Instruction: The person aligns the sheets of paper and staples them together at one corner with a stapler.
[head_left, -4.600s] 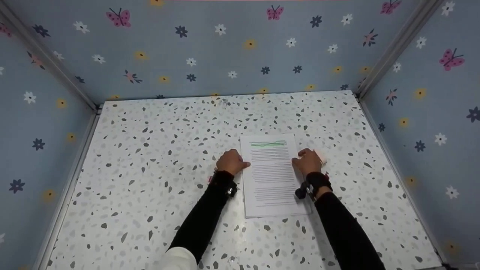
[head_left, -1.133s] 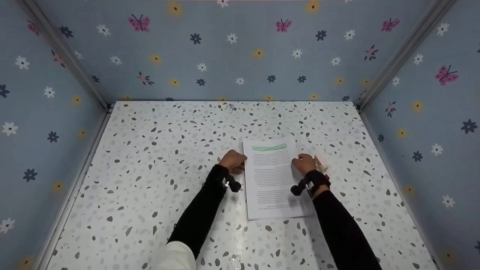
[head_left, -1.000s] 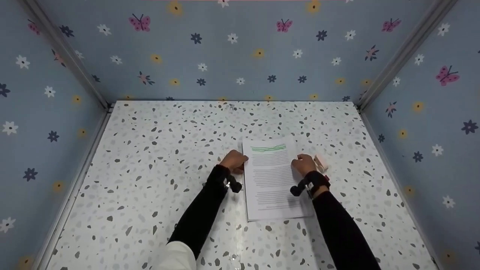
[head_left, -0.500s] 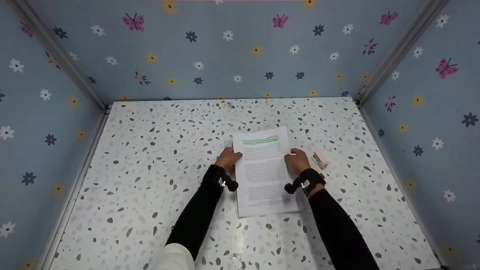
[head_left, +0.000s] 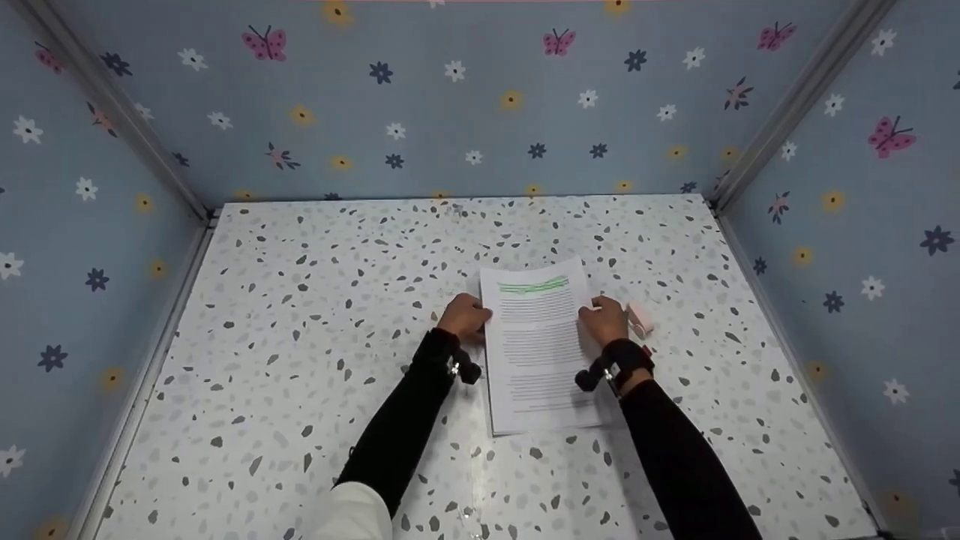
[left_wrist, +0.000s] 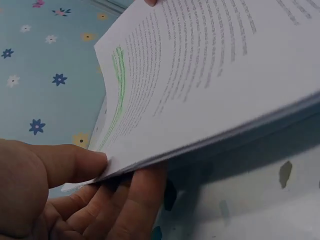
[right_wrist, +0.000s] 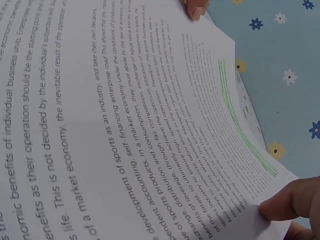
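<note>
A stack of printed paper (head_left: 536,352) with green highlighter lines near its top is held between both hands in the head view. My left hand (head_left: 465,318) pinches its left edge, thumb on top and fingers curled beneath, as the left wrist view shows on the paper stack (left_wrist: 200,90). My right hand (head_left: 604,321) pinches the opposite edge, its thumb (right_wrist: 282,202) lying on the printed face. The sheets bow between the hands, and along the left side the edge stands above the table with a shadow under it.
A small pale pink stapler-like object (head_left: 640,319) lies just right of my right hand. The speckled white table (head_left: 315,300) is bounded by blue flowered walls (head_left: 480,97) at the back and sides.
Half a second ago the stack was slightly further left; both hands have shifted it a little right. Against a second ago, its upper edge curves more and the pink object shows more fully.
</note>
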